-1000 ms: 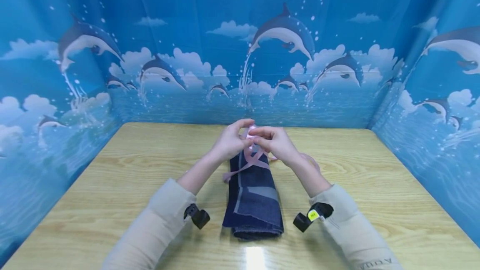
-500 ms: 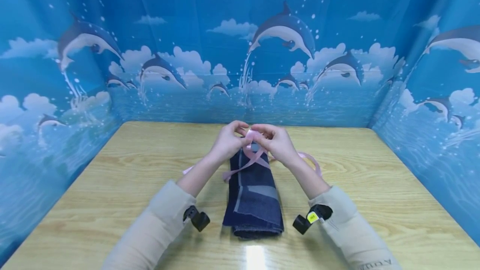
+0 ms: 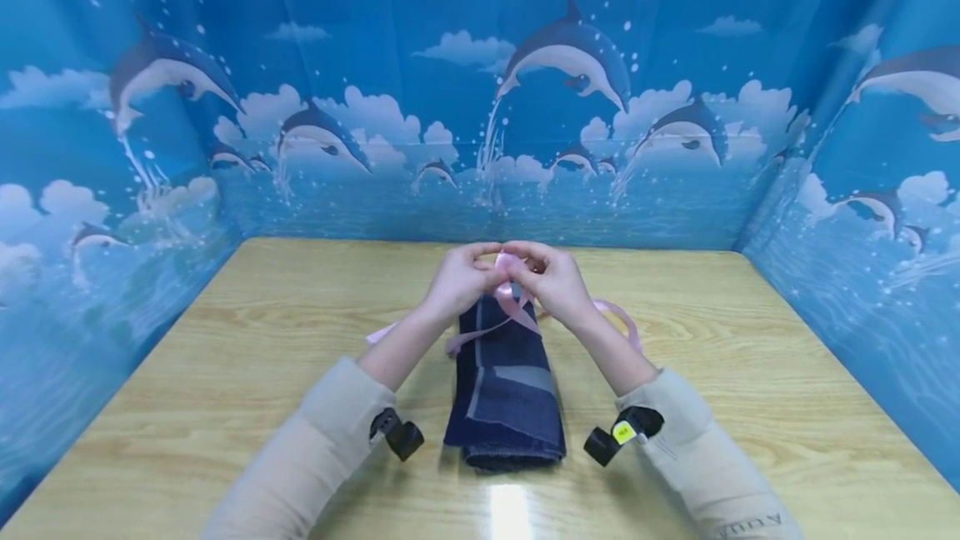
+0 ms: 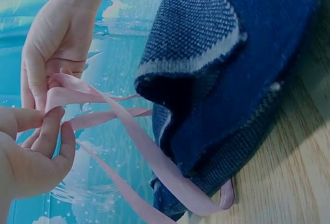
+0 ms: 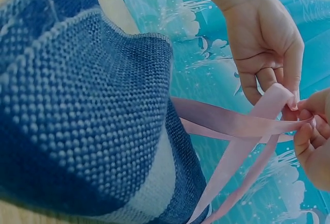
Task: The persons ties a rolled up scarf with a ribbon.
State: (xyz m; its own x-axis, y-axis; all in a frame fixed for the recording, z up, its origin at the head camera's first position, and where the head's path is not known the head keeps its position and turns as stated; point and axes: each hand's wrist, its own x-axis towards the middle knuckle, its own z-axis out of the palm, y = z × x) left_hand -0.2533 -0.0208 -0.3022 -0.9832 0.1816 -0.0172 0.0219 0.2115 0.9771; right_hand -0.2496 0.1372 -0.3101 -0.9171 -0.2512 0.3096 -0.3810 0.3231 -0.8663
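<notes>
My left hand (image 3: pixel 456 280) and right hand (image 3: pixel 557 283) meet over the far end of a rolled dark-blue knit cloth (image 3: pixel 513 411) with grey bands. Between them they pinch a pink satin ribbon (image 3: pixel 513 263), thumbs against fingertips. In the left wrist view, a bend of the ribbon (image 4: pixel 77 95) lies between the two hands, and a long strip runs down beside the cloth. The right wrist view shows ribbon strips (image 5: pixel 242 126) crossing between the cloth (image 5: pixel 93 115) and the fingers of both hands.
A wood-grain table (image 3: pixel 270 373) lies under everything. Loose ribbon trails past both forearms, with a curved length (image 3: pixel 621 319) at the right. A blue dolphin-print curtain (image 3: pixel 465 65) closes off the back and both sides.
The fingertips have rearranged on the ribbon, and more pink shows between the hands. The strip across the cloth has risen a little. A ribbon end has come into view by the left forearm.
</notes>
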